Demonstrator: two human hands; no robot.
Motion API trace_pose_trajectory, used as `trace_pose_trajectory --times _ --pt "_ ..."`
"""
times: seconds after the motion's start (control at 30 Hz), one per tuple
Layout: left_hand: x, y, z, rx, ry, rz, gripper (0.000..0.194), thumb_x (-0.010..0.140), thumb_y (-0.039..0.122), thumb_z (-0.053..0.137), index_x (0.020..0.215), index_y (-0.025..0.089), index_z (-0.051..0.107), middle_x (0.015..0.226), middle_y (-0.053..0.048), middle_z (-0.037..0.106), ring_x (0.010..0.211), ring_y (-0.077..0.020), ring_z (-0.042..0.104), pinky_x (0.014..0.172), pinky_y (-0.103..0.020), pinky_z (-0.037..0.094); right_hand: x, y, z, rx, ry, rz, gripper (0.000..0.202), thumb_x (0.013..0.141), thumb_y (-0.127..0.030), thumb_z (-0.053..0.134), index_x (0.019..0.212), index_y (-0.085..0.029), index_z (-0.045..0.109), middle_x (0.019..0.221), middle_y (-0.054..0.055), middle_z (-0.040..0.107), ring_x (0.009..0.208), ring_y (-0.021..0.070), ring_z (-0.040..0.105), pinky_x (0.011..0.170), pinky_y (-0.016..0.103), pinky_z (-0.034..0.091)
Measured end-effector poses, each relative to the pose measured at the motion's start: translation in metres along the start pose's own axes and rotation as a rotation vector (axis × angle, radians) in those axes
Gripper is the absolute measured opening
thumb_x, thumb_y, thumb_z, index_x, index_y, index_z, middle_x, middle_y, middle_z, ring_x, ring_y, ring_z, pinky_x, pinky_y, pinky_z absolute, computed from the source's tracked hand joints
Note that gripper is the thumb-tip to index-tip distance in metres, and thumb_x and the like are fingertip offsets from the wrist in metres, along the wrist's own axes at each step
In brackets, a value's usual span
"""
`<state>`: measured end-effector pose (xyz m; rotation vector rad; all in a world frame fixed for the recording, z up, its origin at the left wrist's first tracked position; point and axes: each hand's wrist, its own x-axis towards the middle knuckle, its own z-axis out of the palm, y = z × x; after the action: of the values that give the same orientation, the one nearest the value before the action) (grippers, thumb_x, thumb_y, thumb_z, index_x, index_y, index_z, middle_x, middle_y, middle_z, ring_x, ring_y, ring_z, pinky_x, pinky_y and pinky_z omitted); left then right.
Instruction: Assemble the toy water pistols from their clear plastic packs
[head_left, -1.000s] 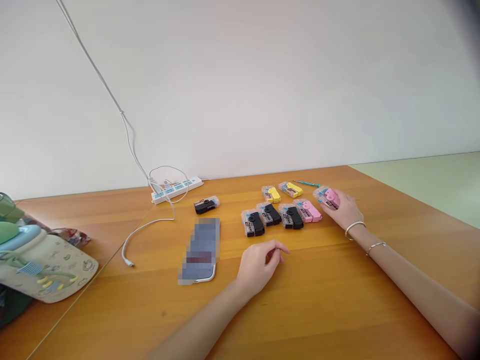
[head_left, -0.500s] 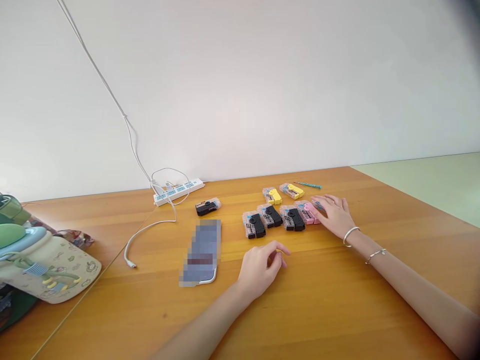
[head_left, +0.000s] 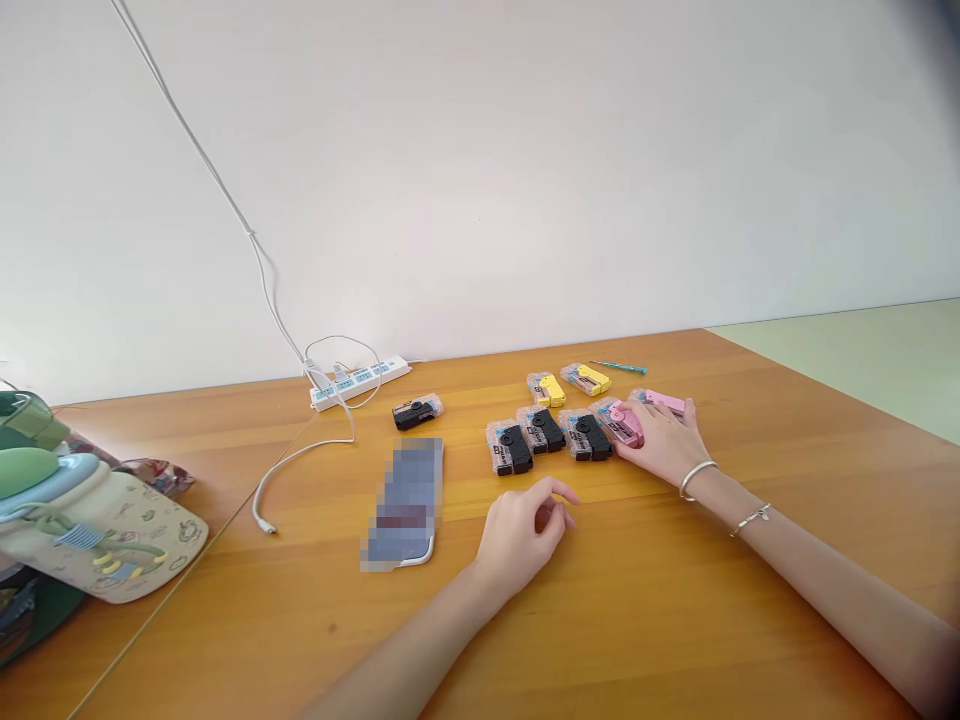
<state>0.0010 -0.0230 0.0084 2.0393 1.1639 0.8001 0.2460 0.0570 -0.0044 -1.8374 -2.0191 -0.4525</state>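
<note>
My left hand rests on the wooden table with fingers loosely curled, a gap between thumb and forefinger and nothing held. Beyond it lie three black-and-clear plastic cases, each with a round black knob. My right hand is lowered over a pink-and-clear plastic case, thumb at its near edge and fingers across its right side, partly covering it. Just behind these fingers is a second pink case, partly hidden. Farther back lie a yellow case and another yellow case.
A teal screwdriver-like tool lies at the back. Left of the cases are a phone, blurred out, and another black case. A white power strip with cables stands by the wall. A cream bottle lies at far left.
My right hand has shifted slightly left and nearer, onto the first pink case, which has turned a little. The second pink case now shows behind the fingers. My left hand stays put.
</note>
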Motion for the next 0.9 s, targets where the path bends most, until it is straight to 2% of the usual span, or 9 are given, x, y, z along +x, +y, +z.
trace_pose_trajectory --times 0.1,0.2,0.27,0.37,0.47,0.57,0.67,0.77,0.9 --pt "0.001 -0.002 0.001 -0.071 0.036 -0.017 0.022 0.083 0.018 0.036 0.092 0.022 0.056 0.072 0.002 0.069 0.058 -0.01 0.06 0.059 -0.02 0.045 0.003 0.0 -0.004 0.101 0.042 0.015 0.034 0.067 -0.032 0.047 0.098 -0.02 0.052 0.092 0.008 0.065 0.083 0.0276 0.059 0.086 0.051 0.032" --pt "0.001 -0.002 0.001 -0.098 0.071 -0.027 0.022 0.084 0.019 0.038 0.096 0.022 0.055 0.072 0.001 0.068 0.062 -0.011 0.06 0.057 -0.02 0.044 0.003 -0.006 -0.015 0.235 0.206 -0.011 0.034 0.067 -0.028 0.051 0.101 -0.02 0.052 0.095 0.009 0.063 0.089 0.0284 0.057 0.079 0.042 0.04" --pt "0.001 -0.002 0.001 -0.14 0.093 -0.047 0.023 0.085 0.022 0.038 0.102 0.022 0.053 0.075 0.0 0.068 0.063 -0.0116 0.059 0.056 -0.02 0.044 -0.001 -0.016 -0.025 0.363 0.305 -0.075 0.034 0.072 -0.028 0.052 0.105 -0.02 0.05 0.106 0.01 0.059 0.097 0.0279 0.055 0.082 0.04 0.041" --pt "0.003 -0.003 0.0 -0.261 0.12 -0.079 0.031 0.088 0.03 0.038 0.116 0.021 0.046 0.084 -0.002 0.068 0.065 -0.0122 0.058 0.058 -0.022 0.045 -0.014 -0.041 -0.038 0.565 0.333 -0.243 0.039 0.076 -0.027 0.055 0.114 -0.021 0.046 0.112 0.011 0.056 0.107 0.0267 0.052 0.09 0.041 0.042" --pt "0.005 -0.005 -0.001 -0.385 0.124 -0.097 0.04 0.088 0.037 0.038 0.124 0.02 0.036 0.089 -0.004 0.067 0.064 -0.0125 0.057 0.061 -0.024 0.046 -0.031 -0.065 -0.044 0.637 0.233 -0.387 0.047 0.078 -0.028 0.057 0.123 -0.023 0.041 0.117 0.01 0.053 0.112 0.0264 0.05 0.091 0.043 0.044" --pt "0.007 -0.006 0.0 -0.447 0.165 -0.12 0.036 0.087 0.043 0.04 0.113 0.017 0.038 0.077 -0.002 0.063 0.059 -0.0123 0.054 0.055 -0.023 0.043 -0.045 -0.079 -0.042 0.668 0.13 -0.472 0.047 0.081 -0.03 0.058 0.124 -0.024 0.039 0.122 0.011 0.05 0.115 0.0262 0.049 0.092 0.044 0.046" --pt "0.008 -0.007 -0.001 -0.466 0.234 -0.151 0.032 0.087 0.047 0.04 0.102 0.018 0.041 0.068 0.002 0.056 0.057 -0.0116 0.051 0.053 -0.022 0.041 -0.051 -0.083 -0.039 0.708 0.041 -0.519 0.045 0.084 -0.026 0.053 0.126 -0.025 0.036 0.123 0.011 0.049 0.115 0.0235 0.05 0.091 0.04 0.048" --pt "0.008 -0.008 -0.002 -0.467 0.267 -0.149 0.032 0.087 0.047 0.041 0.101 0.019 0.042 0.07 0.002 0.055 0.061 -0.0117 0.051 0.056 -0.022 0.041 -0.051 -0.083 -0.038 0.749 -0.015 -0.522 0.048 0.082 -0.022 0.053 0.127 -0.024 0.035 0.122 0.011 0.049 0.113 0.0228 0.051 0.089 0.038 0.05" --pt "0.008 -0.008 -0.003 -0.448 0.3 -0.148 0.031 0.087 0.048 0.04 0.098 0.019 0.042 0.071 0.003 0.052 0.062 -0.0106 0.048 0.056 -0.02 0.038 -0.05 -0.081 -0.039 0.801 0.012 -0.525 0.054 0.076 -0.016 0.054 0.126 -0.023 0.034 0.117 0.011 0.054 0.107 0.0235 0.055 0.086 0.039 0.051"
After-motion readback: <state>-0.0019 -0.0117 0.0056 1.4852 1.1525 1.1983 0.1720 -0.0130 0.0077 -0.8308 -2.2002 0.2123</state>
